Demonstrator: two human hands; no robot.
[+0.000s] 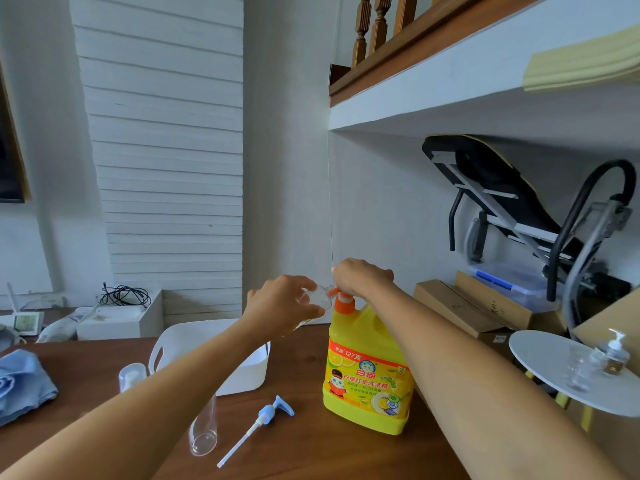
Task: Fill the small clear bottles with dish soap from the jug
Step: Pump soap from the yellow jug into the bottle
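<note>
A yellow dish soap jug [367, 372] with an orange pump top [343, 301] stands on the brown table [304, 445]. My right hand [362, 277] rests on top of the pump head, fingers curled over it. My left hand [284, 303] grips a small clear bottle [320, 296], holding its mouth against the pump spout. A second clear bottle [204, 434] lies partly hidden under my left forearm. A loose blue-and-white pump [258, 424] lies on the table beside it.
A white handled basket [194, 341] sits behind my left arm, with a capped white bottle [131, 375] to its left. A blue cloth [20, 382] lies at the table's left edge. A round white tray [554, 355] at right holds a pump bottle [611, 355] and clear bottles.
</note>
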